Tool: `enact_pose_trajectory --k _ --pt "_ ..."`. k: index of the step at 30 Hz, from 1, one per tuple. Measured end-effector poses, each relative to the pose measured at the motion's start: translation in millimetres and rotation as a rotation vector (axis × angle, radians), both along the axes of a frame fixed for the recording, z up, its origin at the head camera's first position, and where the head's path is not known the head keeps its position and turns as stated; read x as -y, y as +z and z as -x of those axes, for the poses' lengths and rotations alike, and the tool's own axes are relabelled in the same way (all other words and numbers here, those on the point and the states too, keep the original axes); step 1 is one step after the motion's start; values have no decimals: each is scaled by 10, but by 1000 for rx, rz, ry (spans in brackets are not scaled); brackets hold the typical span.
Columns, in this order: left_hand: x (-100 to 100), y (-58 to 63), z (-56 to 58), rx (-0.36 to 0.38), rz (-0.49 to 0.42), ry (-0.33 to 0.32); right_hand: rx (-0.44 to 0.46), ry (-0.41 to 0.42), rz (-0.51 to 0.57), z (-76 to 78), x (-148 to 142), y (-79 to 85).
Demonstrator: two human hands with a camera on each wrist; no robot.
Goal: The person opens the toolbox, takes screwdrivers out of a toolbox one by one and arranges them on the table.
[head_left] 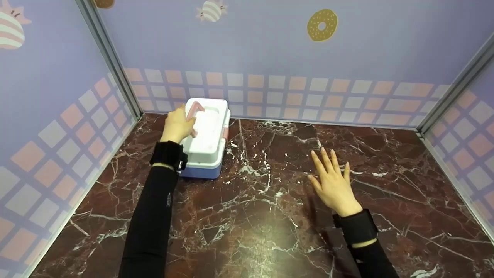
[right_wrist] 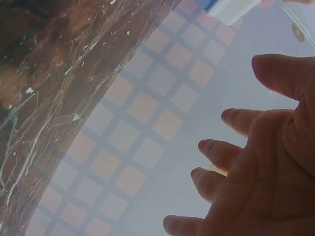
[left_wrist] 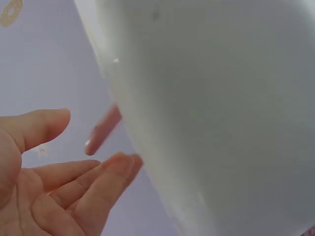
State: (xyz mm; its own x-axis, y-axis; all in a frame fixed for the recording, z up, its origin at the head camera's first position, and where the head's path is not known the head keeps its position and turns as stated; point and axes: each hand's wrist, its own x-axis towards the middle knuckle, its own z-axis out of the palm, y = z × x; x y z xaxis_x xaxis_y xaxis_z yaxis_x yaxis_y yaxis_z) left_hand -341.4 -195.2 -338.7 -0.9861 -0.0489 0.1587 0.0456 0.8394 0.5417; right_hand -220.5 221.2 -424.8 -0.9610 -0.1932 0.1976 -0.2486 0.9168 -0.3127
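Observation:
A storage box with a white lid [head_left: 209, 148], a blue base [head_left: 200, 172] and a pink carrying handle [head_left: 192, 112] stands at the back left of the table. My left hand [head_left: 177, 124] is over the lid's left side, right at the handle. In the left wrist view, the handle [left_wrist: 104, 129] shows between the thumb and the loosely bent fingers [left_wrist: 106, 189], which are not wrapped round it. Well to the right, my right hand [head_left: 335, 187] holds nothing above the table, palm down, with its fingers spread.
The dark red marbled tabletop [head_left: 247, 216] meets a lilac back wall [head_left: 262, 46] with a checked border. Side panels stand at left [head_left: 50, 127] and right [head_left: 472, 127], joined by grey metal corner posts. A pink latch [head_left: 225, 133] sits on the box's right side.

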Motion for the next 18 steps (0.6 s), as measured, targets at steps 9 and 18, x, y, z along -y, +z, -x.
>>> enact_pose_trajectory --k 9,18 --pt "64 23 60 32 -117 31 -17 30 -40 18 137 -85" --pt "71 22 77 36 -62 -28 -27 52 -46 27 213 -171"
